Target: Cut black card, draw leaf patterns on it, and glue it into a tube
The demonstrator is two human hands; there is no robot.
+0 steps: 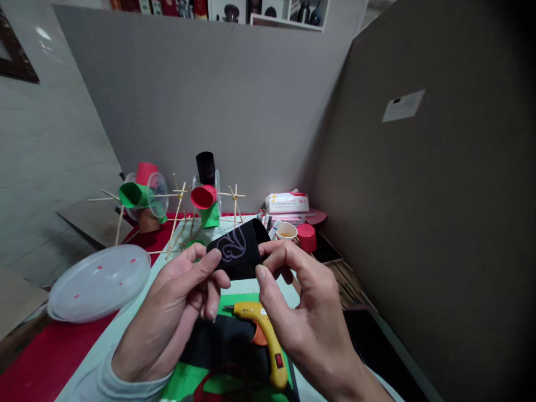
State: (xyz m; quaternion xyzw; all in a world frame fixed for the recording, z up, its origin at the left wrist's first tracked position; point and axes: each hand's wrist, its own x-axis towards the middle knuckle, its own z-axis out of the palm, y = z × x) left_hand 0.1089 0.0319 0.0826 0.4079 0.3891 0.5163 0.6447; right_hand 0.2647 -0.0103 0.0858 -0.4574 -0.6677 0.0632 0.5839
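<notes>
A black paper tube [240,248] with a pale purple drawn pattern is held up between both hands. My left hand [180,290] grips its left end, with the thumb pressed on the front. At the tube's right edge, the thumb and fingers of my right hand [304,301] pinch the paper. Below the hands a yellow glue gun [262,329] with an orange trigger lies on black paper [226,343] over green sheets [178,382]. Red scissors handles [205,385], partly in shadow, show at the bottom.
Two stick-and-disc frames carrying coloured paper tubes, a left one [144,190] and a middle one [205,192], stand at the back. A clear plastic lid [98,282] lies left. Behind the hands are a paper cup [286,230], a red paper tube [307,238] and a wipes pack [287,202].
</notes>
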